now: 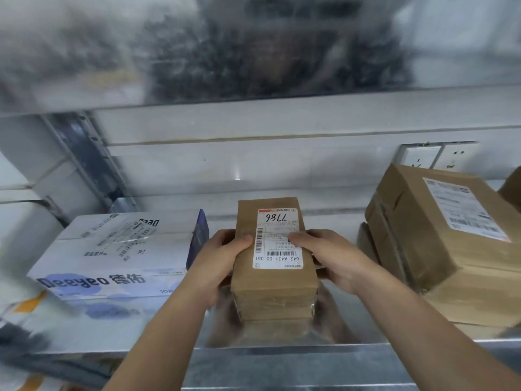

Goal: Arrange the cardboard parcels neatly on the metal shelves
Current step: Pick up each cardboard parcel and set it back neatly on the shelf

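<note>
A small brown cardboard parcel [275, 286] with a white shipping label marked 7786 stands on the metal shelf [282, 354], in the middle of the view. My left hand [222, 261] grips its left side, thumb on top. My right hand [327, 255] grips its right side, thumb on the label. A larger brown parcel [439, 244] with a white label sits tilted at the right, on the same shelf. A white and blue printed box [118, 255] lies at the left.
A grey upright post [84, 162] of the rack runs behind the white box. Wall sockets [437, 155] sit on the tiled wall behind the big parcel. The shelf above [253, 52] is blurred overhead. Another brown parcel edge [513, 187] shows at far right.
</note>
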